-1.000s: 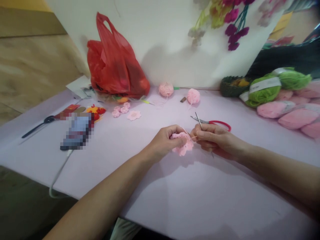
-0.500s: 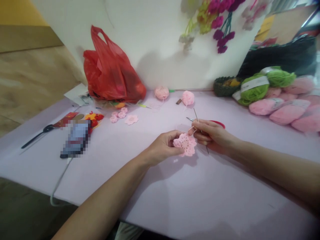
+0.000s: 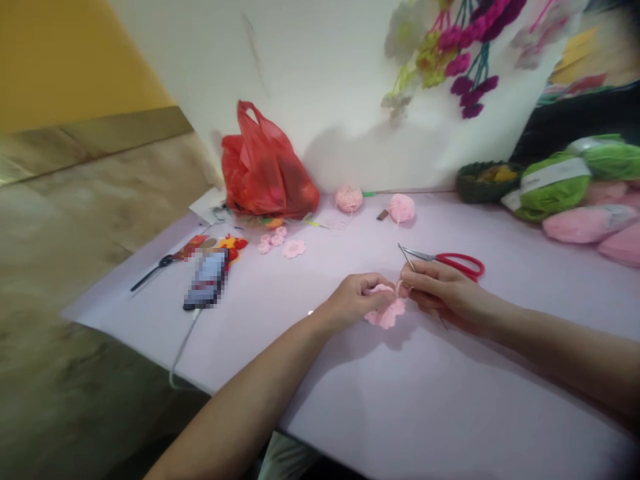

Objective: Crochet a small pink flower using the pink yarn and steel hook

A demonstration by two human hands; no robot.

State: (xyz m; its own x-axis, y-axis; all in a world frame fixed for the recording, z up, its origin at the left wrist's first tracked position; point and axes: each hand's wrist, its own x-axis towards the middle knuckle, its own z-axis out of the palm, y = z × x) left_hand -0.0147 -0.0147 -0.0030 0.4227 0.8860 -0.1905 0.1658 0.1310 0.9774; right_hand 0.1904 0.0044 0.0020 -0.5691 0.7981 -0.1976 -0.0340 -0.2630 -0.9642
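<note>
My left hand (image 3: 356, 298) is closed around a pink crocheted flower (image 3: 386, 313), pinching its upper edge just above the pale lilac table (image 3: 380, 400). My right hand (image 3: 440, 293) sits close on the flower's right side, fingers closed on a thin metal crochet hook (image 3: 406, 256) whose tip sticks up past my fingers. A strand of pink yarn runs between the flower and my right fingers. Red-handled scissors (image 3: 453, 260) lie just behind my right hand.
A red plastic bag (image 3: 265, 170) stands at the back by the wall. Two pink yarn balls (image 3: 349, 198), small pink flowers (image 3: 280, 243), a phone (image 3: 206, 280) with cable and a black tool (image 3: 150, 272) lie left. Green and pink skeins (image 3: 565, 190) and a dark basket (image 3: 483, 181) fill the right.
The flower was held flat and open half a second ago; now it is folded against my left fingers with my right hand drawn in close. The camera has swung left and pulled back.
</note>
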